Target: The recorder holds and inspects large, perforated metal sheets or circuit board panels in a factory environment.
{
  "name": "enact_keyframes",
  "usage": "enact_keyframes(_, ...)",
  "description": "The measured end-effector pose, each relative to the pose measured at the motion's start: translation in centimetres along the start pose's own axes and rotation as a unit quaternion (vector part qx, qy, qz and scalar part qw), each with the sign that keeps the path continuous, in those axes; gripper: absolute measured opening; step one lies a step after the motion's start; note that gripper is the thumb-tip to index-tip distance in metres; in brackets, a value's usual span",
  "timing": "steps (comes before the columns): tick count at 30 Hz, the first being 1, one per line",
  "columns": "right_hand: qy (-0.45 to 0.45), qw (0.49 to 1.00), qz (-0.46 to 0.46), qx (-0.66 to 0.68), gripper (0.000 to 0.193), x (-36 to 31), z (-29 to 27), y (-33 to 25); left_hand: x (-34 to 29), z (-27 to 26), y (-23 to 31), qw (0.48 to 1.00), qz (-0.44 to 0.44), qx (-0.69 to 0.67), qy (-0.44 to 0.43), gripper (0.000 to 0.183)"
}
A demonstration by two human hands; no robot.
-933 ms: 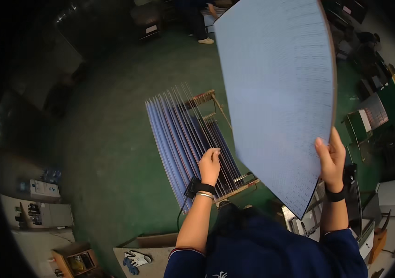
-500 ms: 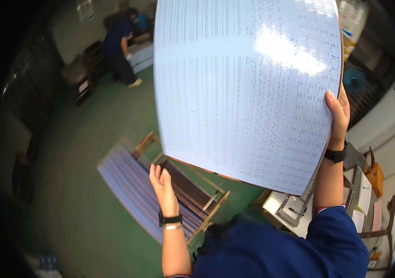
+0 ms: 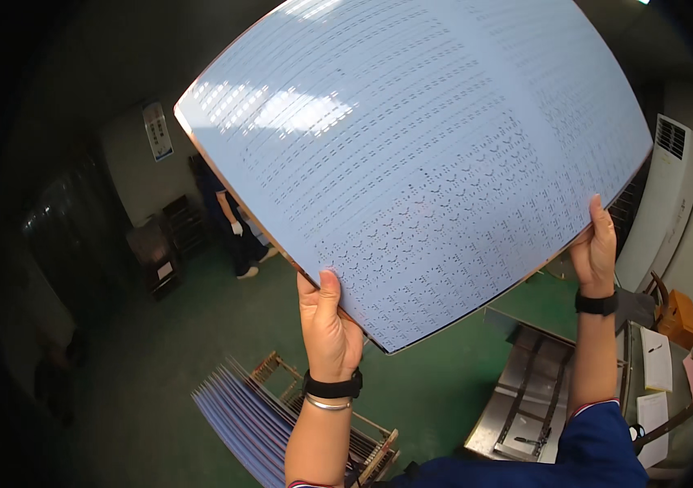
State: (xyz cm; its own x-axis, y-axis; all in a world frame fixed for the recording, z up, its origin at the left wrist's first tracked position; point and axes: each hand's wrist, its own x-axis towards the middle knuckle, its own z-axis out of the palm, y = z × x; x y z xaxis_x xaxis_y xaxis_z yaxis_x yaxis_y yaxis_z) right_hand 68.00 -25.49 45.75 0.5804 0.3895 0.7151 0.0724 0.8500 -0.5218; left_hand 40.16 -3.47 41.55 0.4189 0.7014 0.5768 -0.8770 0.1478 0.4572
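Observation:
A large, glossy, pale blue-white circuit board panel point(image 3: 411, 187) fills the upper middle of the view, raised and tilted. Rows of small dark marks cover its face, its rim looks copper-coloured, and bright reflections lie on the upper left. My left hand point(image 3: 330, 329) grips the lower left edge, thumb on the face and fingers behind. On the lower right edge, my right hand point(image 3: 594, 252) is closed in the same way. The fingertips of both hands are mostly hidden behind the panel. Below my left hand stands a rack point(image 3: 383, 447) beside several similar blue panels point(image 3: 249, 427).
To the lower right is a metal-topped bench point(image 3: 517, 390) with a pen on it. Papers point(image 3: 657, 358) and an orange box point(image 3: 678, 317) lie farther right, near a white air conditioner point(image 3: 663, 195). Another person point(image 3: 228, 220) stands at the far left, partly behind the panel.
The panel has turned and its left side has swung out to the left. My left hand, earlier apart from it and open, now grips its edge. My right hand still holds on.

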Motion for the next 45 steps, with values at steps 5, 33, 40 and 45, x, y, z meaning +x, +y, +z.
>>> enact_keyframes(5,0.017,0.999,-0.013,0.038,0.034,1.7,-2.0,-2.9,4.0,4.7,0.5,0.994,0.038,0.051,-0.088,0.034)
enact_keyframes(33,-0.125,0.967,-0.060,0.214,0.034,4.2,-4.4,-2.3,5.8,9.6,4.6,0.944,0.184,0.163,-0.219,0.026)
enact_keyframes(40,-0.103,0.963,-0.050,0.243,0.032,4.1,-3.0,-1.3,5.6,8.9,5.7,0.938,0.194,0.188,-0.219,0.027)
enact_keyframes(45,-0.106,0.962,-0.055,0.245,0.032,4.0,-3.3,-1.0,5.9,8.4,5.6,0.941,0.185,0.178,-0.219,0.026)
